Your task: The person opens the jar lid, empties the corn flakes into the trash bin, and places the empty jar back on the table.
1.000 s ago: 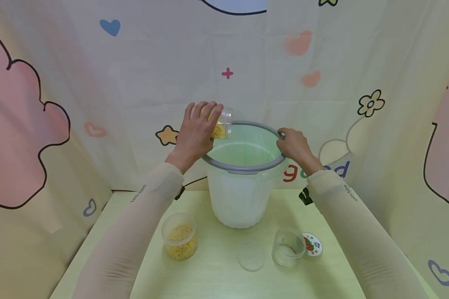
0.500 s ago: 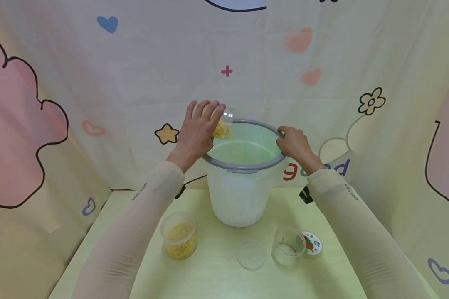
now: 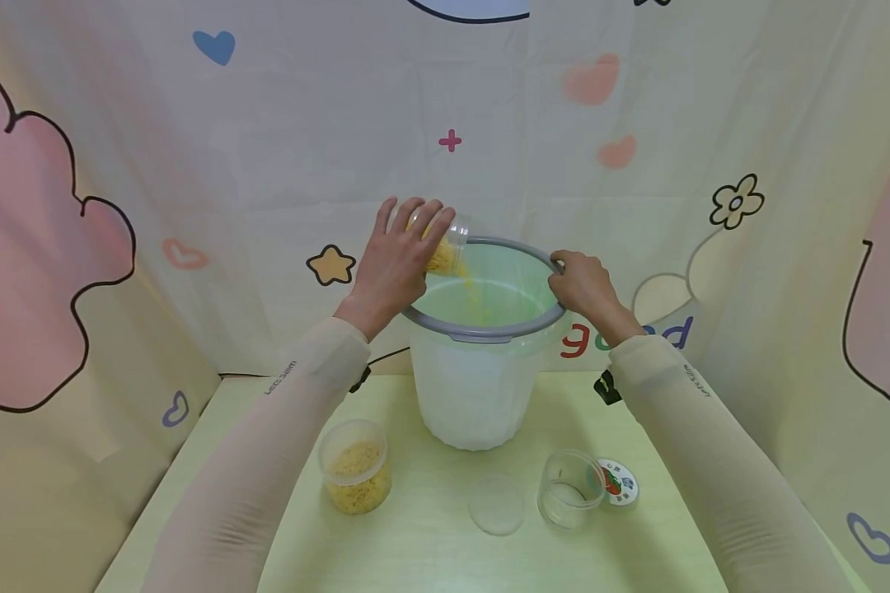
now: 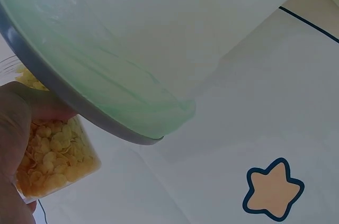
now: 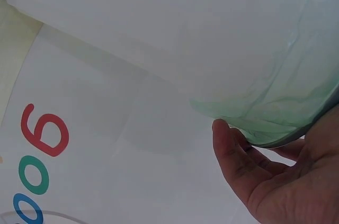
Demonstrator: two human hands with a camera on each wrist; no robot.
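My left hand [image 3: 396, 268] grips a clear plastic jar [image 3: 457, 235], tipped on its side over the near-left rim of a trash bin. Yellow flakes fall from its mouth into the bin. Many flakes [image 4: 55, 152] still show inside the jar in the left wrist view. The white trash bin [image 3: 475, 403] stands upright, with a grey ring [image 3: 515, 331] round its top and a pale green liner bag [image 3: 489, 284] inside. On the other side my right hand [image 3: 584, 284] holds that ring; the right wrist view shows its fingers [image 5: 230, 155] curled at the ring and bag edge.
On the pale table [image 3: 415, 552], left of the bin, stands a clear tub [image 3: 359, 494] of yellow flakes. A clear disc lid [image 3: 496, 505] lies in front. To the right are a clear container [image 3: 569, 490] and a printed round lid [image 3: 623, 484]. A printed cloth [image 3: 341, 123] hangs behind.
The jar has tipped further and shifted slightly right with the left hand. Falling flakes, absent at first, now form a thicker stream. The right hand stays on the ring.
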